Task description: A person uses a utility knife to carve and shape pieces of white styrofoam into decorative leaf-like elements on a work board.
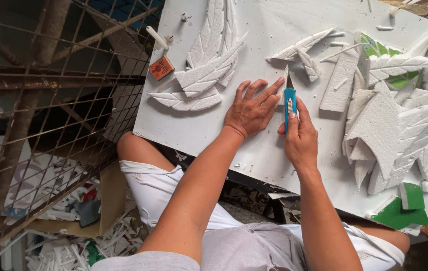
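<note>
My right hand (300,135) grips a blue utility knife (289,103), its blade tip pointing away from me at a small white foam piece (284,83). My left hand (252,108) lies flat on the white board (274,30), fingers spread, the fingertips pressing beside that foam piece just left of the blade. Carved white foam leaf shapes (206,75) lie to the left of my hands, and smaller ones (301,50) sit just beyond the knife.
A heap of foam leaves (399,125) and green-faced offcuts (399,213) fills the board's right side. A small orange box (161,67) sits near the left edge. A rusty wire grid (48,100) stands on the left, with foam scraps (73,246) on the floor.
</note>
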